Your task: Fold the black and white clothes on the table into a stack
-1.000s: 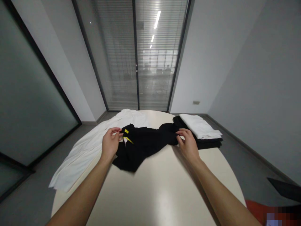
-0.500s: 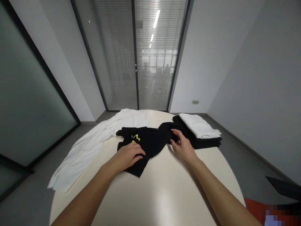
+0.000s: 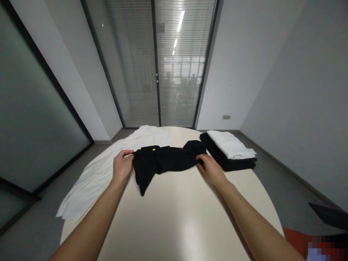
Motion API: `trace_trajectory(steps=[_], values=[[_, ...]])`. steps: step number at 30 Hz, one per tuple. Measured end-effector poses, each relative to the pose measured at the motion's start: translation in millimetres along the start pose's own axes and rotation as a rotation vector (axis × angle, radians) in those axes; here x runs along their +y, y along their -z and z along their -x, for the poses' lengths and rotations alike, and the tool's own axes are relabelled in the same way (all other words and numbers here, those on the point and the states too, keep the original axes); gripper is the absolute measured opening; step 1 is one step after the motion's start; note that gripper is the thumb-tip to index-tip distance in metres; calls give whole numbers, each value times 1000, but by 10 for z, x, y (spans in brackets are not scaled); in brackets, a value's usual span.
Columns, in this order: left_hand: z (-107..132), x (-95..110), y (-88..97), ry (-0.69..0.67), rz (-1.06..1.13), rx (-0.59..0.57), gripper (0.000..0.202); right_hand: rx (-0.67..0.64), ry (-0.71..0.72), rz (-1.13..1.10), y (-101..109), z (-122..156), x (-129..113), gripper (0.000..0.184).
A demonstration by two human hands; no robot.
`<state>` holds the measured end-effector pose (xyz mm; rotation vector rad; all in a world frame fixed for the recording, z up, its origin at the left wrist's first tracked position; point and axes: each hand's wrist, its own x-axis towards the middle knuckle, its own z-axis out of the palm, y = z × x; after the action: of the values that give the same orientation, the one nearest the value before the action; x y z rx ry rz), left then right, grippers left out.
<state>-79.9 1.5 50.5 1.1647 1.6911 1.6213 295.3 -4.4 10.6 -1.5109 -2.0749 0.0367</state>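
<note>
A black garment [image 3: 163, 161] with a small yellow mark lies folded into a narrow band across the far middle of the round cream table [image 3: 179, 217]. My left hand [image 3: 121, 168] pinches the garment's left end, fingers closed on the cloth. At the right end my right hand [image 3: 210, 168] grips the garment's lower edge. One loose corner of the black cloth hangs toward me below the left end.
A long white garment [image 3: 100, 174] is spread over the table's left side and droops over its edge. A stack of folded black and white clothes [image 3: 230, 150] sits at the far right. Glass doors with blinds stand behind the table; grey walls flank it.
My left hand moved from the garment's near flap back to its left end. The near part has been folded up, so the garment is now a narrower band.
</note>
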Motion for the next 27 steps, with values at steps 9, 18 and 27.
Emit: trace_trajectory(steps=[9, 18, 27], values=[[348, 133, -69, -632, -750, -373, 21, 288, -160, -105, 181, -62, -26, 27], [398, 77, -72, -644, -753, -657, 22, 304, -333, -570, 194, -57, -15, 48], [438, 31, -103, -781, -690, -906, 17, 200, -337, -477, 10, -22, -133, 64]])
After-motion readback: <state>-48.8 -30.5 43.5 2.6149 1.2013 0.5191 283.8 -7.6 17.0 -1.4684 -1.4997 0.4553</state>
